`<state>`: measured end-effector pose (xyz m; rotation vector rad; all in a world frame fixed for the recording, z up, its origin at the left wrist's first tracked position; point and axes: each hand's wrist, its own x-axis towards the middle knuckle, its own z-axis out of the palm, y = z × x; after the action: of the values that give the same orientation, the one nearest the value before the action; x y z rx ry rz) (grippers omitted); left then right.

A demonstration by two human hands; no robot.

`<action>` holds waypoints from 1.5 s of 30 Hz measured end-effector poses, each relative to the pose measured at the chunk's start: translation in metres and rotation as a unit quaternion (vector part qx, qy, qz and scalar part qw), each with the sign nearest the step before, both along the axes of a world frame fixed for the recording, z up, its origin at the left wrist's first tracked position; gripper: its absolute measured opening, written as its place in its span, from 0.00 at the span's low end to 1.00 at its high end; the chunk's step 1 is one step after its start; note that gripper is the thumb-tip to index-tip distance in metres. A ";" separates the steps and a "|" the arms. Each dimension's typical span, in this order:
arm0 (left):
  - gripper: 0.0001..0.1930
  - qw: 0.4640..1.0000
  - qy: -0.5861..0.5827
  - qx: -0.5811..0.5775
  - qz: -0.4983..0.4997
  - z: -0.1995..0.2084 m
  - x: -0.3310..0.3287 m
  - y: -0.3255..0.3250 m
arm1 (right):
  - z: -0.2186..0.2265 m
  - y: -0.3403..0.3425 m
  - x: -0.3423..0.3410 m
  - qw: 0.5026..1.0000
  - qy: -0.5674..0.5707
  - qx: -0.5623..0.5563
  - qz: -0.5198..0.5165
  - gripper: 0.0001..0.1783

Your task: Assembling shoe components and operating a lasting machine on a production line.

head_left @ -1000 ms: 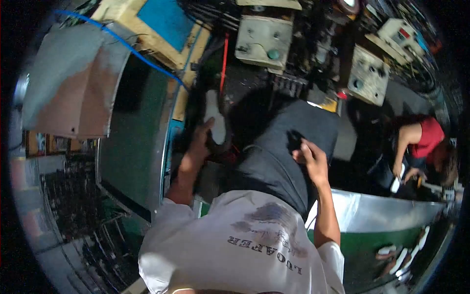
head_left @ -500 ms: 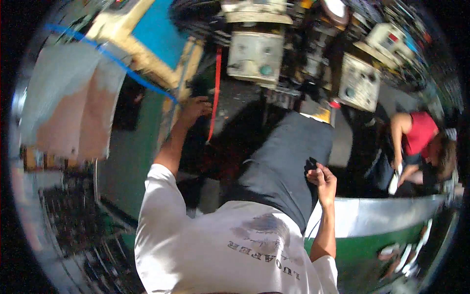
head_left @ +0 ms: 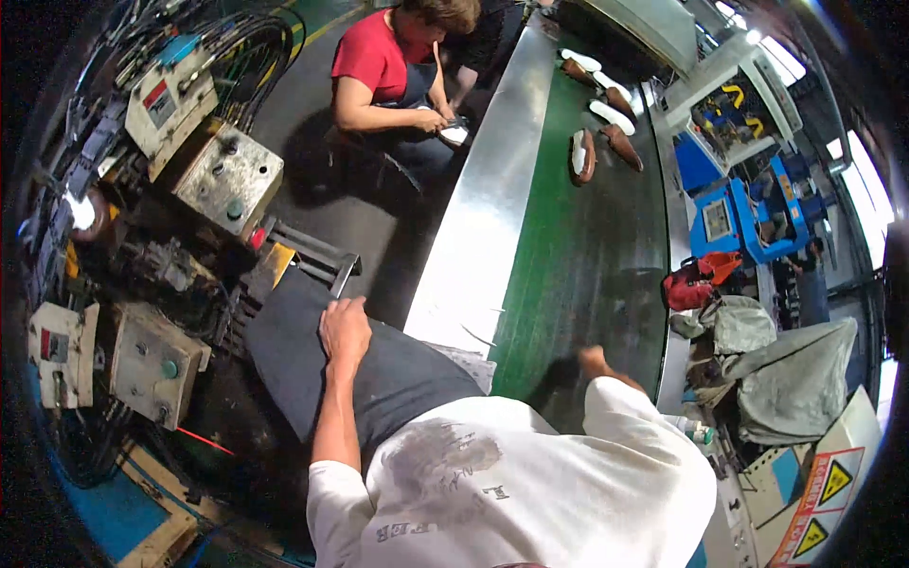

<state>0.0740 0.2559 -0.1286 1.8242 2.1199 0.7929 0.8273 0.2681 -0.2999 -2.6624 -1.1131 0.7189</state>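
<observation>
My left hand rests on the dark cloth over my leg, fingers lying loosely on it with nothing visible in them. Over the near part of the green conveyor belt is my right hand, its arm bent. Its fingers are too blurred and turned away to show whether they hold anything. Farther along the belt lie several brown shoes and white shoe-shaped pieces, apart from both hands.
A metal ledge borders the belt. Beyond it a person in red bends over a white shoe-like piece. Machines with control boxes stand left. Red cloth, a grey cover and blue machinery are at right.
My view and body have turned right, toward the belt. My left hand has left the machine side for my leg. My right hand, earlier holding a small black piece, is now over the belt.
</observation>
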 end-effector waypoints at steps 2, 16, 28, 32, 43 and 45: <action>0.12 0.999 -0.027 0.029 0.023 -0.015 -0.011 -0.006 | -0.035 -0.087 -0.031 0.990 -0.038 -0.136 0.008 0.19; 0.13 0.995 -0.100 0.018 0.023 -0.008 -0.005 -0.001 | 0.011 -0.018 -0.136 0.932 0.026 0.331 -0.144 0.20; 0.16 0.923 -0.251 0.002 0.290 -0.004 -0.108 -0.069 | 0.067 0.369 -0.078 0.975 -0.087 0.198 0.051 0.34; 0.15 0.913 -0.170 -0.007 0.370 -0.002 -0.165 -0.217 | 0.071 0.477 -0.083 0.972 -0.095 0.208 0.049 0.34; 0.14 0.796 -0.057 -0.112 0.592 0.085 -0.136 -0.381 | 0.061 0.596 -0.075 0.982 -0.077 0.154 0.074 0.37; 0.15 0.806 -0.034 -0.192 0.559 0.118 -0.142 -0.398 | 0.055 0.577 -0.103 0.987 -0.044 0.143 0.062 0.36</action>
<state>-0.0682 -0.1418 -0.0102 0.1951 2.9181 0.4937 0.7241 0.8446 -0.2453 -2.4210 -1.3040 0.4240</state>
